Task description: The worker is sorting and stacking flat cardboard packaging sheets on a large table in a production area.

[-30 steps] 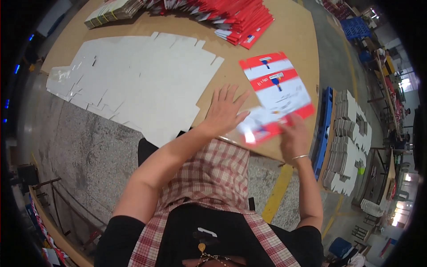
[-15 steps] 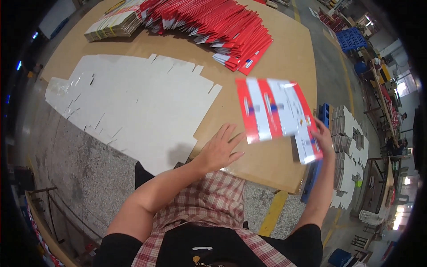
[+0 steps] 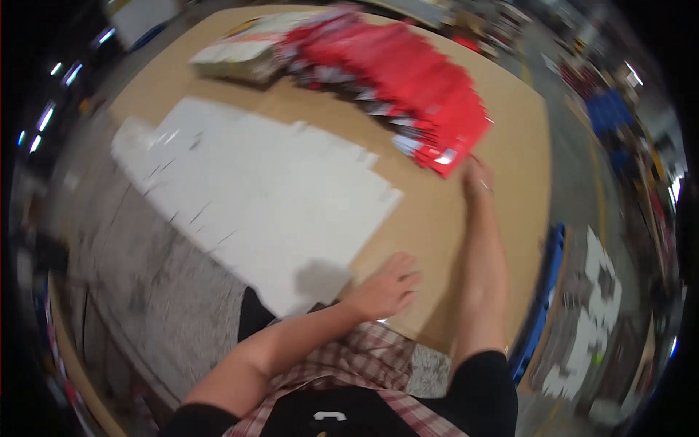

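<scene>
A long fanned row of flat red-and-white cartons (image 3: 408,76) lies across the far side of the table, overlapping one another. My right hand (image 3: 477,178) reaches out to the near right end of this row, at the edge of its last carton. Its fingers are smeared and partly hidden, so whether they grip that carton is unclear. My left hand (image 3: 389,284) hovers over the near edge of the table, empty, with fingers apart. To its left, a large white cardboard sheet (image 3: 269,197) with slits and notched edges covers part of the table.
The brown table top (image 3: 510,218) stretches beneath everything. A banded bundle of pale flat cardboard (image 3: 237,62) sits at the far left. Right of the table, stacked grey-white cardboard blanks (image 3: 582,320) rest beside a blue pallet (image 3: 539,306) on the floor.
My right hand has moved forward and left from the near right to the end of the row. The loose carton it held no longer shows apart from the row. The view has shifted.
</scene>
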`<state>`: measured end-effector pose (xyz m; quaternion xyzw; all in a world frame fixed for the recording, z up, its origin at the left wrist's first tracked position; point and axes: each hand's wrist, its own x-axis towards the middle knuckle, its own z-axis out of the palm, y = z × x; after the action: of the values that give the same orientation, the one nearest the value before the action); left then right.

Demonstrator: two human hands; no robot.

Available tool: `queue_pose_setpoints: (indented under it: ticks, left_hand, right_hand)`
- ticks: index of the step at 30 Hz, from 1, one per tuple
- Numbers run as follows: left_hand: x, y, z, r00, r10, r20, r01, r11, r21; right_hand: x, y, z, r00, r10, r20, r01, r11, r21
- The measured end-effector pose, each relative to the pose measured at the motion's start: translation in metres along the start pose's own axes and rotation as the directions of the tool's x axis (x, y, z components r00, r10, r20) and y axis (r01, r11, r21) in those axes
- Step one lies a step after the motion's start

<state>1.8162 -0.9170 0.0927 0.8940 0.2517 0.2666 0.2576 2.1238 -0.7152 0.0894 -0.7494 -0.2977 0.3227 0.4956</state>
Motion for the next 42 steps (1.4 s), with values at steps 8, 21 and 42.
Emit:
queue_pose_setpoints:
  ticks: [8,21,42]
  left_hand:
    - [0.018,0.015,0.032,0.986,0.164,0.004,-0.162,0.974,-0.157]
    - [-0.102,0.104,-0.313,0.678,0.136,-0.722,-0.128,0.990,0.067]
    - [-0.246,0.133,-0.413,0.318,0.733,-0.601,-0.164,0.667,0.727]
  right_hand:
    - [-0.158,0.075,-0.063,0.935,-0.353,0.017,0.331,0.890,0.313]
    - [-0.229,0.099,-0.065,0.916,-0.399,0.045,0.392,0.912,0.119]
    - [-0.332,0.054,-0.011,0.607,-0.749,0.266,0.791,0.536,-0.296]
